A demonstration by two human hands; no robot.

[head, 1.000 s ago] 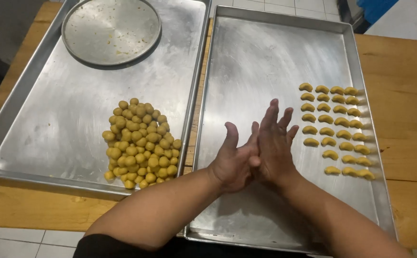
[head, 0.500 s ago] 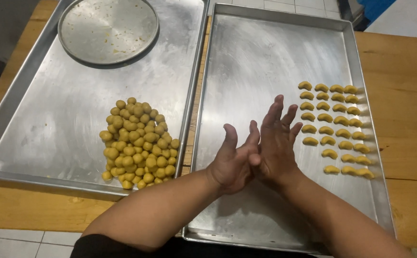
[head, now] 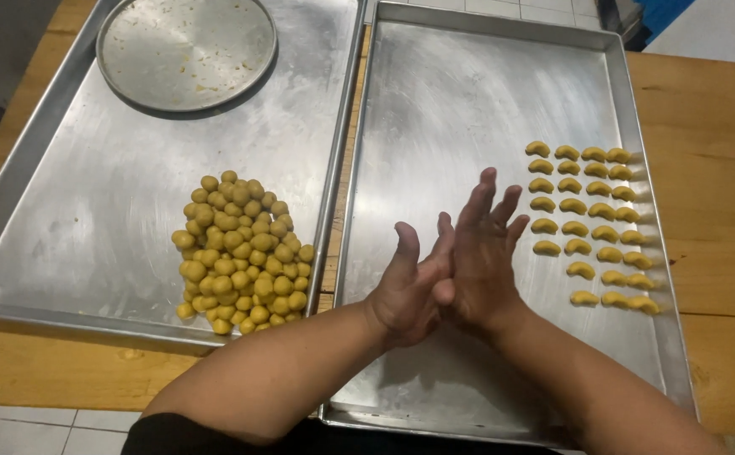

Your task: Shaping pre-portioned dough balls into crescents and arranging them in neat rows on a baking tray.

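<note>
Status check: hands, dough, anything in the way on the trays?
Left hand and right hand pressed palm to palm above right tray. Dough between them hidden. Dough balls piled on left tray; crescents in rows at right.

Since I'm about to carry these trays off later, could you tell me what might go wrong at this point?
1. The left hand and right hand are pressed palm to palm above the right tray; anything rolled between them is hidden and might drop out.
2. The crescent pieces sit in tight rows near the tray's right rim, so a sleeve or wrist could smear them.
3. The heap of dough balls lies close to the left tray rim; a tilt could send some rolling.
</note>
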